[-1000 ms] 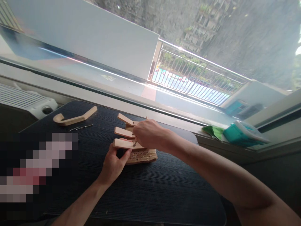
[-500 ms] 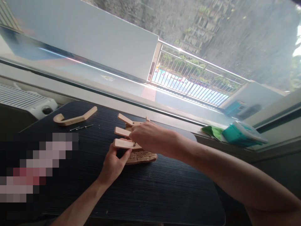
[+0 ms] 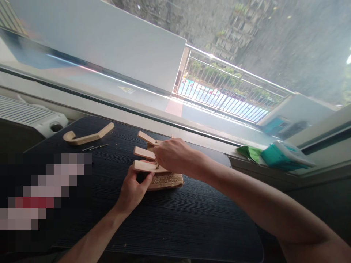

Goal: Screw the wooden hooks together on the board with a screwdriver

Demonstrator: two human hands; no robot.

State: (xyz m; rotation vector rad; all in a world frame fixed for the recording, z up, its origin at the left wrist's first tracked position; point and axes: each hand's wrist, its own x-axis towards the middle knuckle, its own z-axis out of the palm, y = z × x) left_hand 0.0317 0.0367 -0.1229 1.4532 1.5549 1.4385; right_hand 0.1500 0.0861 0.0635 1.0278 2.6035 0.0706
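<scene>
My left hand point(image 3: 135, 188) is closed on the nearest bent wooden piece point(image 3: 145, 166), thumb on its near side and fingers behind. My right hand point(image 3: 175, 155) is closed just above that piece, around something its fingers mostly hide. Below the fingers a thin dark metal tip point(image 3: 157, 167) meets the wood. Behind lie a second wooden piece point(image 3: 143, 152) and a third wooden piece point(image 3: 146, 137), partly covered by the right hand. Underneath is a brown block point(image 3: 167, 181) pitted with many small holes; it looks like layered cardboard.
On the dark table point(image 3: 192, 219), a loose hooked wooden piece point(image 3: 89, 138) lies at the far left beside thin metal bits point(image 3: 95, 147). A white radiator point(image 3: 30, 113) stands at left. A green cloth point(image 3: 249, 153) and a teal box point(image 3: 282, 157) sit by the window at right.
My right hand has shifted and turned slightly over the wooden piece, so a little more of the metal tip shows. My left hand keeps its hold. The view has moved slightly.
</scene>
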